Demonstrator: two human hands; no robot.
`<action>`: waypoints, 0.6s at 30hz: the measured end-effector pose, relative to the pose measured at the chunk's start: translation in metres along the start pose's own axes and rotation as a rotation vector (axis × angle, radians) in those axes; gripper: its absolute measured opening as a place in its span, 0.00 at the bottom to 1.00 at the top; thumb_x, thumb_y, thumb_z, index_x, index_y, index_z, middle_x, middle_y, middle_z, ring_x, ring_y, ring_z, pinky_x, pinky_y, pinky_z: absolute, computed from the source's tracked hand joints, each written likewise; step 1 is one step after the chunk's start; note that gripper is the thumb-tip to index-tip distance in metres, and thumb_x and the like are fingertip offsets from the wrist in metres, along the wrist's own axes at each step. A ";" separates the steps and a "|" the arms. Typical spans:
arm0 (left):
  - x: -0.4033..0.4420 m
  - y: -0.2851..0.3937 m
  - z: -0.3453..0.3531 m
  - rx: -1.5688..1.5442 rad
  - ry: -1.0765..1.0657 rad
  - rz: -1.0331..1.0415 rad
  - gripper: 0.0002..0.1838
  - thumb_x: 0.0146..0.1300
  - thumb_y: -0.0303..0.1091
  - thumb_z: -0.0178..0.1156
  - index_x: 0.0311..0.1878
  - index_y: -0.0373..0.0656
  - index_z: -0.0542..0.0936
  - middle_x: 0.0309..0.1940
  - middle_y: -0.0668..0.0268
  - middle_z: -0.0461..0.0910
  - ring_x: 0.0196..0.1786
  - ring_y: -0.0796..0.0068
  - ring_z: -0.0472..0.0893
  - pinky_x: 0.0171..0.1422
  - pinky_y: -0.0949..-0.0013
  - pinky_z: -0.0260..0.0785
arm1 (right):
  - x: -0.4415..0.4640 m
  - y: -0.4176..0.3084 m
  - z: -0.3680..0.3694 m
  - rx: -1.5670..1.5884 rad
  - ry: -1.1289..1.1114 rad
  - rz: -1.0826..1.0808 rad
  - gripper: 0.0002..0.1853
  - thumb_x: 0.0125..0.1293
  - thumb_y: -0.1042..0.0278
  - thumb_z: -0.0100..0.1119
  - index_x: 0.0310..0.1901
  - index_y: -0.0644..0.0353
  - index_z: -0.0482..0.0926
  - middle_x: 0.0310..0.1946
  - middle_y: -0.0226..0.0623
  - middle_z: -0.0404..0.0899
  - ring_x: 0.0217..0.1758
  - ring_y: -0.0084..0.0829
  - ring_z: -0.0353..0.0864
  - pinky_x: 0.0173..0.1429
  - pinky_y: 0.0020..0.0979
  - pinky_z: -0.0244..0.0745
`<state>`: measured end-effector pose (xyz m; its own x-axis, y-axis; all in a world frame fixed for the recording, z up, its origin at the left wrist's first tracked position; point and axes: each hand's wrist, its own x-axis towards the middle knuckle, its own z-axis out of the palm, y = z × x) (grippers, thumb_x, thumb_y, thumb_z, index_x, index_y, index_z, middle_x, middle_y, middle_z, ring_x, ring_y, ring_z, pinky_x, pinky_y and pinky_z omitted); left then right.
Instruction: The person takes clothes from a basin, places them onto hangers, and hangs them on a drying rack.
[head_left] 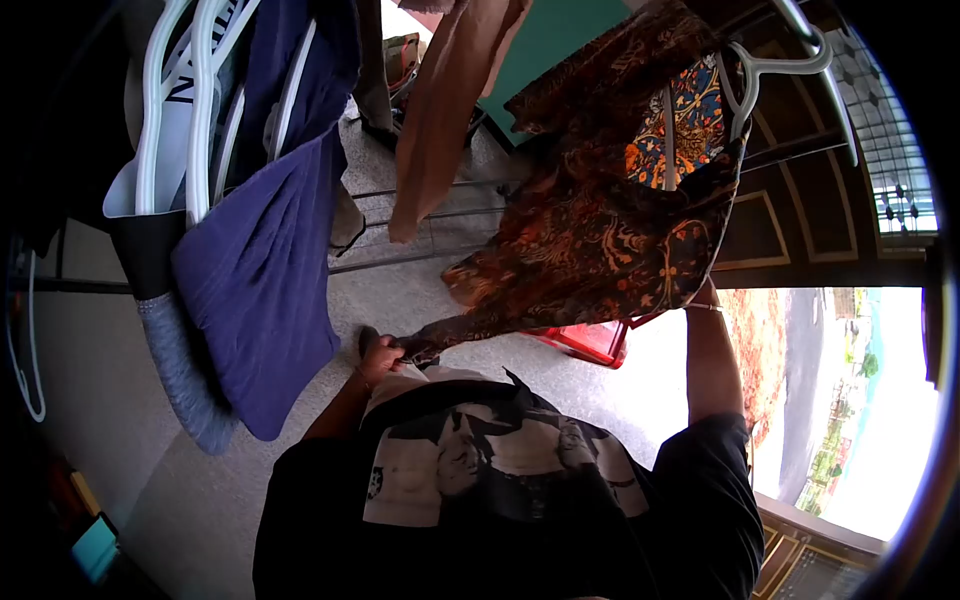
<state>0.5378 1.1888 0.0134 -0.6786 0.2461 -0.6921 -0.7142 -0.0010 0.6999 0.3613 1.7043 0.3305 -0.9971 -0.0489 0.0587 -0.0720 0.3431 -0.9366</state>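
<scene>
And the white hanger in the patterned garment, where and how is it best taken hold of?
Probably by the neck of the white hanger, just beside its hook, coming from the person's right with the right hand. The neck is bare there, while the hanger's arms run into the patterned garment. That hand, at the garment's edge, is the nearer one.

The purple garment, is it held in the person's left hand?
No, the left hand grips the end of the patterned garment, while the purple garment hangs apart from it.

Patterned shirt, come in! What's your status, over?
Left hand gripping patterned shirt. Right hand at its edge, fingers hidden. Red item partly behind.
</scene>
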 end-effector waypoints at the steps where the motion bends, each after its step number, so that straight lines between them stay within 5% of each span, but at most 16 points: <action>1: 0.004 -0.007 0.004 0.237 0.001 0.101 0.09 0.52 0.31 0.58 0.37 0.39 0.75 0.27 0.59 0.76 0.27 0.66 0.77 0.31 0.63 0.70 | 0.005 -0.020 0.011 -0.012 -0.065 -0.045 0.23 0.61 0.62 0.60 0.55 0.64 0.72 0.49 0.41 0.78 0.50 0.34 0.77 0.53 0.32 0.73; 3: 0.012 -0.014 0.011 0.712 0.004 0.307 0.13 0.46 0.33 0.61 0.34 0.36 0.78 0.28 0.51 0.79 0.31 0.54 0.79 0.36 0.55 0.70 | 0.016 -0.061 0.034 -0.026 -0.193 -0.135 0.25 0.64 0.57 0.57 0.58 0.64 0.70 0.53 0.40 0.75 0.54 0.34 0.75 0.57 0.34 0.71; 4: 0.010 -0.011 0.020 0.829 -0.037 0.292 0.16 0.41 0.36 0.62 0.33 0.34 0.80 0.31 0.46 0.79 0.36 0.46 0.78 0.43 0.52 0.69 | 0.026 -0.074 0.043 0.327 -0.255 -0.040 0.26 0.65 0.55 0.56 0.59 0.64 0.69 0.53 0.39 0.75 0.54 0.34 0.75 0.58 0.35 0.71; 5: 0.006 -0.008 0.027 0.872 -0.113 0.428 0.16 0.43 0.38 0.61 0.32 0.36 0.81 0.32 0.48 0.80 0.39 0.49 0.79 0.44 0.56 0.71 | 0.031 -0.080 0.049 0.537 -0.275 0.032 0.26 0.66 0.54 0.55 0.59 0.65 0.69 0.53 0.39 0.75 0.54 0.34 0.75 0.58 0.35 0.72; 7: 0.015 -0.003 0.035 1.111 -0.397 0.373 0.18 0.43 0.42 0.60 0.33 0.36 0.81 0.33 0.48 0.80 0.40 0.49 0.79 0.45 0.56 0.70 | 0.042 -0.092 0.060 0.966 -0.281 0.190 0.27 0.67 0.52 0.52 0.59 0.66 0.68 0.54 0.40 0.75 0.54 0.35 0.75 0.58 0.36 0.72; 8: -0.023 0.058 0.047 1.145 -0.420 0.433 0.19 0.44 0.45 0.59 0.32 0.38 0.81 0.32 0.48 0.80 0.39 0.48 0.79 0.45 0.55 0.70 | 0.047 -0.088 0.057 1.243 -0.236 0.362 0.27 0.67 0.53 0.52 0.59 0.66 0.68 0.54 0.40 0.75 0.54 0.35 0.76 0.58 0.36 0.72; 9: -0.034 0.088 0.051 1.269 -0.407 0.453 0.17 0.45 0.43 0.60 0.30 0.36 0.80 0.31 0.47 0.80 0.39 0.48 0.79 0.43 0.54 0.71 | 0.045 -0.099 0.061 1.248 -0.268 0.339 0.27 0.67 0.53 0.52 0.59 0.67 0.68 0.54 0.41 0.75 0.54 0.35 0.76 0.58 0.36 0.72; 10: -0.048 0.118 0.067 1.163 -0.013 0.198 0.18 0.48 0.40 0.61 0.37 0.34 0.78 0.30 0.47 0.80 0.37 0.47 0.80 0.41 0.53 0.72 | 0.043 -0.111 0.065 1.254 -0.300 0.315 0.27 0.67 0.54 0.52 0.59 0.67 0.68 0.54 0.41 0.75 0.53 0.36 0.76 0.58 0.36 0.72; 11: -0.059 0.140 0.075 1.161 0.254 0.338 0.24 0.50 0.36 0.60 0.48 0.31 0.72 0.31 0.48 0.79 0.36 0.47 0.80 0.38 0.51 0.72 | 0.029 -0.154 0.081 0.984 -0.407 0.090 0.27 0.67 0.54 0.52 0.59 0.67 0.68 0.53 0.42 0.75 0.53 0.36 0.76 0.57 0.36 0.73; 13: -0.099 0.217 0.089 1.028 0.377 0.616 0.25 0.55 0.33 0.57 0.55 0.35 0.66 0.38 0.49 0.77 0.39 0.50 0.80 0.38 0.51 0.71 | 0.017 -0.190 0.093 0.676 -0.341 -0.105 0.26 0.68 0.54 0.50 0.58 0.68 0.68 0.53 0.44 0.75 0.52 0.36 0.77 0.56 0.37 0.73; 15: -0.098 0.253 0.103 0.874 0.284 1.135 0.23 0.57 0.35 0.57 0.55 0.36 0.68 0.39 0.51 0.77 0.41 0.52 0.78 0.42 0.53 0.70 | 0.018 -0.209 0.086 0.377 -0.080 -0.129 0.27 0.68 0.53 0.49 0.59 0.67 0.68 0.53 0.44 0.75 0.51 0.36 0.77 0.56 0.37 0.73; 17: -0.108 0.275 0.128 0.795 0.112 1.320 0.27 0.58 0.38 0.58 0.59 0.38 0.67 0.45 0.50 0.75 0.47 0.54 0.77 0.48 0.56 0.70 | 0.017 -0.240 0.077 -0.020 0.039 -0.171 0.28 0.68 0.52 0.48 0.61 0.66 0.66 0.53 0.43 0.75 0.52 0.35 0.76 0.57 0.36 0.71; 18: -0.114 0.279 0.143 0.744 0.034 1.220 0.32 0.59 0.41 0.59 0.64 0.39 0.63 0.51 0.50 0.73 0.52 0.54 0.75 0.53 0.58 0.70 | 0.016 -0.258 0.074 -0.145 0.054 -0.197 0.28 0.68 0.51 0.48 0.62 0.65 0.65 0.53 0.43 0.75 0.53 0.33 0.75 0.58 0.35 0.69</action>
<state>0.4404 1.2988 0.3128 -0.8030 0.4382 0.4039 0.5569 0.3105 0.7703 0.3659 1.5453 0.5473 -0.9631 -0.0788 0.2573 -0.2640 0.4632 -0.8460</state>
